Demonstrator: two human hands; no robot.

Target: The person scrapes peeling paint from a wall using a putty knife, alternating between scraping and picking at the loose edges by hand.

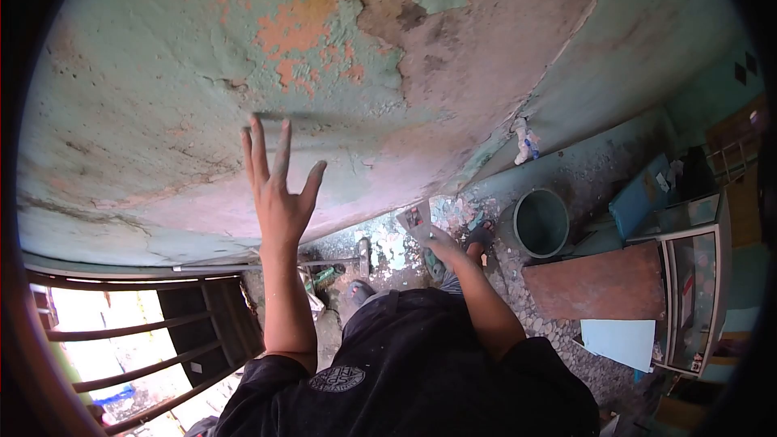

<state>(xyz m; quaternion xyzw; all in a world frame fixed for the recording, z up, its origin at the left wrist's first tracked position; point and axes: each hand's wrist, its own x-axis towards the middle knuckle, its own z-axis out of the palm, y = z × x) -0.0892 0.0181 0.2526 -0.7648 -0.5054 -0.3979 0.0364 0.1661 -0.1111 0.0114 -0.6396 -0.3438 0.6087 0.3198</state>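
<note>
My left hand [283,202] is raised against the green wall [162,97], fingers spread, with fingertips right at the surface and nothing in the grip. Above the fingertips the paint is flaked, baring an orange patch [295,36] and a brown-grey area [437,40]. Lower down and to the right, my right hand [441,244] is closed on a flat, wide-bladed scraper [414,217] with a smeared grey face. The scraper's blade points up toward the base of the wall; its handle is hidden in my fingers.
A grey-green bucket [541,223] stands on the chip-strewn floor beside my foot [481,235]. To the right are a brown board [599,282], a white sheet [619,341] and a glass-fronted cabinet [698,295]. A barred window [137,332] is at lower left.
</note>
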